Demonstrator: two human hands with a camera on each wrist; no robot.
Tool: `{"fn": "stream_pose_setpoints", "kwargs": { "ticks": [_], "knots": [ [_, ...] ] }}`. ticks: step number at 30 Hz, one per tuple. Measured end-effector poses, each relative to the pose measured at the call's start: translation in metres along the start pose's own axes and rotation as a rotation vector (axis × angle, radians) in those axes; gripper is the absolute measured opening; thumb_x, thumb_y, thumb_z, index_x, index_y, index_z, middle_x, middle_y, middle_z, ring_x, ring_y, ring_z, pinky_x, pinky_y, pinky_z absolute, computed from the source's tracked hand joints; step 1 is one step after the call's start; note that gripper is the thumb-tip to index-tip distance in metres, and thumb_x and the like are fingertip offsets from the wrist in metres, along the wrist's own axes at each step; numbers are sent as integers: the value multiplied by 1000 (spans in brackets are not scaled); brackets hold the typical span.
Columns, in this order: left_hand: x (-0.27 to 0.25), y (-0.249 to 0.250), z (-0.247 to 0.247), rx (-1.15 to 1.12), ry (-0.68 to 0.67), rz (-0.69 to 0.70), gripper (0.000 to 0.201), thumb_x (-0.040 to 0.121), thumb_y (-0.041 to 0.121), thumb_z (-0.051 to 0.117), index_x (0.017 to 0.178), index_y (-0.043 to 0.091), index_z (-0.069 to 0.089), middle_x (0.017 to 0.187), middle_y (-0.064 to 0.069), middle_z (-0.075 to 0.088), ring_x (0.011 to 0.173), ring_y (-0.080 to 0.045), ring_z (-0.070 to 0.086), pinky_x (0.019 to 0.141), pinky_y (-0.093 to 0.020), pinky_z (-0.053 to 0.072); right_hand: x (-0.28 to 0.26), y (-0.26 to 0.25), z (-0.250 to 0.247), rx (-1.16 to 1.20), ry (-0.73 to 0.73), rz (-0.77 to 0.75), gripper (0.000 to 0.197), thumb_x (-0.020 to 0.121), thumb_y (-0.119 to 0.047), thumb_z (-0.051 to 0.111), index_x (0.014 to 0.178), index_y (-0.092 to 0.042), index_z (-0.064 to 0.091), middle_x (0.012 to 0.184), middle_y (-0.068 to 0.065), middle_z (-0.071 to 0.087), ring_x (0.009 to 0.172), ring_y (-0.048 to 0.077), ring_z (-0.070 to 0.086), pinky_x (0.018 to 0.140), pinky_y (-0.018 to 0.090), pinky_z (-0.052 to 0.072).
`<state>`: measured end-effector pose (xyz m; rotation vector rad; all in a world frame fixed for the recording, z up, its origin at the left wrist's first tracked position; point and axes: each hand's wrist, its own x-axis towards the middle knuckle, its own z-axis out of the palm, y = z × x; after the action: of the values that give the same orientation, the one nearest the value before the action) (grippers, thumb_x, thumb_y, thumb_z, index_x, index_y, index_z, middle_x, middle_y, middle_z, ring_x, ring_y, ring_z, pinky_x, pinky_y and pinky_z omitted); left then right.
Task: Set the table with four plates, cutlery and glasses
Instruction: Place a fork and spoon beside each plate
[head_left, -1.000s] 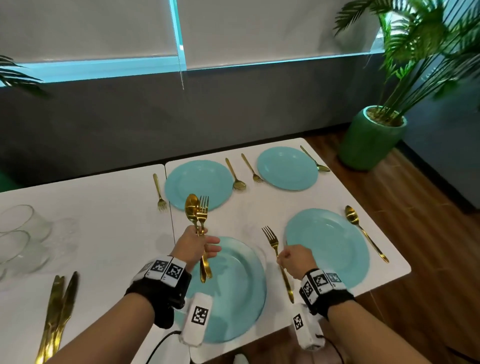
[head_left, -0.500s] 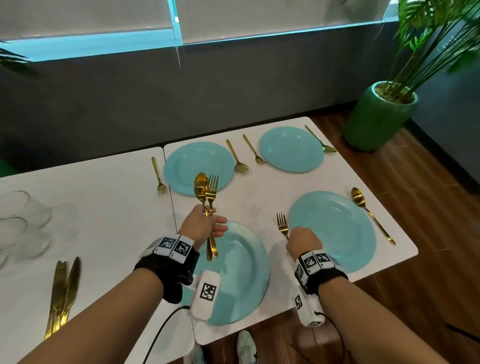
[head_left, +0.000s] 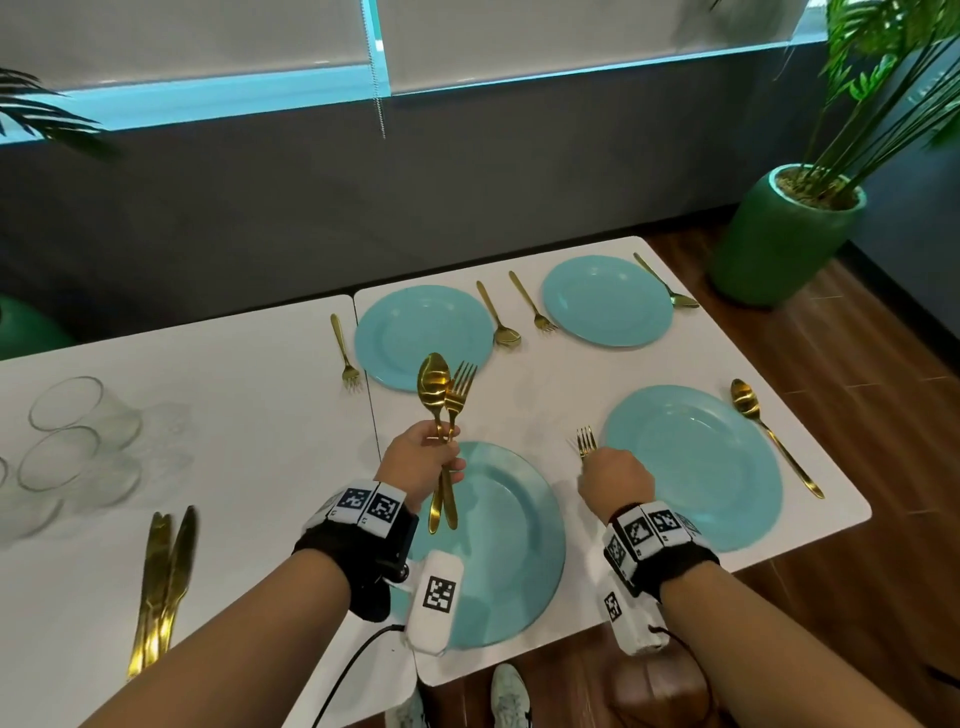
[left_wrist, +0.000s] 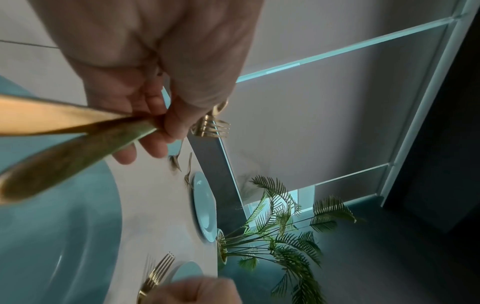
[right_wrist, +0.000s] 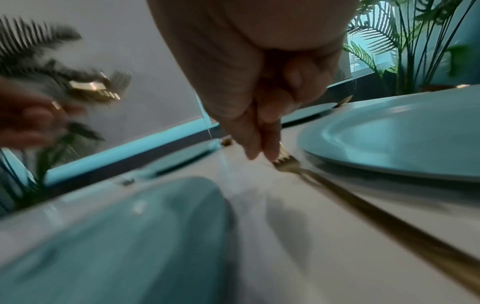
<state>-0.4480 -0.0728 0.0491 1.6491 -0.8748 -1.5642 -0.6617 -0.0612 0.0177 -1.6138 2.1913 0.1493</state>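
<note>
My left hand (head_left: 441, 454) hovers over the far rim of the near left teal plate (head_left: 511, 551). It grips a gold spoon (head_left: 434, 376) and a gold fork (head_left: 461, 387) upright by their handles (left_wrist: 78, 139). My right hand (head_left: 613, 478) is down on the white table (head_left: 540, 395). Its fingertips (right_wrist: 259, 148) pinch the neck of a second gold fork (right_wrist: 363, 207), which lies flat just left of the near right plate (head_left: 696, 462). Only that fork's tines (head_left: 586, 441) show in the head view. Two more teal plates (head_left: 423, 335) (head_left: 608, 300) sit at the far side.
Forks and spoons lie beside both far plates, and a spoon (head_left: 769, 431) lies right of the near right plate. Clear glasses (head_left: 67, 415) and gold knives (head_left: 163, 577) sit on the left table. A green potted plant (head_left: 779, 234) stands on the floor past the right corner.
My right hand has slid forward along the lying fork toward its tines, and the handle is now hidden under it. My left hand still holds the spoon and fork upright.
</note>
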Motion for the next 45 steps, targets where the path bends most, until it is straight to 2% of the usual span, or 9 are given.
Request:
{"fn": "stream_pose_setpoints", "kwargs": {
  "ticks": [8, 17, 23, 26, 28, 31, 34, 39, 45],
  "knots": [
    [-13, -1, 9, -64, -98, -13, 18, 87, -5, 58, 99, 8, 59, 83, -14, 66, 60, -16, 66, 61, -26, 57, -21, -67, -26, 775, -219, -216, 23, 86, -35, 65, 93, -16, 74, 81, -5, 68, 48, 9, 52, 53, 19, 46],
    [-18, -6, -50, -25, -2, -39, 16, 87, -3, 58, 97, 10, 59, 81, -12, 66, 69, -21, 64, 67, -31, 55, -30, -128, -8, 794, -316, -190, 20, 86, -24, 63, 67, -19, 61, 73, -3, 66, 49, 13, 49, 46, 22, 37],
    [-19, -17, -125, -58, 228, -27, 23, 85, -7, 59, 106, 3, 61, 75, -9, 59, 64, -20, 55, 67, -34, 53, -46, -168, 29, 419, -451, -196, 30, 90, -29, 57, 64, -14, 61, 66, 4, 62, 41, 11, 51, 45, 18, 37],
    [-20, -23, -149, -70, 257, -33, 23, 85, -6, 61, 105, 5, 62, 76, -9, 59, 66, -19, 55, 68, -34, 54, -58, -182, 50, 310, -491, -227, 25, 96, -30, 49, 101, -13, 68, 73, 0, 58, 72, 12, 65, 55, 18, 41],
    [-21, -28, -158, -76, 270, -41, 22, 85, -5, 61, 104, 7, 62, 77, -8, 59, 67, -18, 56, 69, -34, 55, -60, -190, 64, 261, -543, -184, 33, 94, -25, 54, 120, -8, 61, 87, 0, 64, 71, 9, 59, 53, 12, 42],
    [-23, -35, -163, -92, 270, -48, 21, 86, -4, 60, 104, 8, 61, 77, -7, 58, 68, -17, 55, 71, -34, 55, -63, -200, 79, 66, -472, -211, 43, 88, -35, 61, 116, -3, 62, 87, 4, 62, 85, 12, 63, 43, 16, 32],
    [-25, -40, -166, -97, 253, -56, 21, 86, -4, 59, 104, 7, 61, 77, -8, 56, 69, -18, 55, 74, -36, 55, -61, -203, 90, 63, -374, -184, 41, 86, -33, 65, 112, -2, 62, 116, 10, 64, 107, 22, 62, 62, 22, 38],
    [-27, -43, -166, -89, 237, -53, 22, 86, -3, 60, 105, 8, 61, 77, -7, 57, 71, -18, 57, 79, -38, 56, -60, -204, 94, 49, -293, -191, 25, 91, -13, 55, 111, 0, 61, 118, 11, 64, 109, 23, 62, 82, 25, 49],
    [-29, -43, -167, -52, 224, -44, 23, 86, 0, 61, 107, 10, 61, 81, -7, 59, 76, -19, 59, 80, -39, 57, -63, -206, 94, 88, -254, -156, 25, 90, -7, 52, 113, 1, 58, 118, 15, 63, 108, 26, 62, 83, 28, 51]
  ]
}}
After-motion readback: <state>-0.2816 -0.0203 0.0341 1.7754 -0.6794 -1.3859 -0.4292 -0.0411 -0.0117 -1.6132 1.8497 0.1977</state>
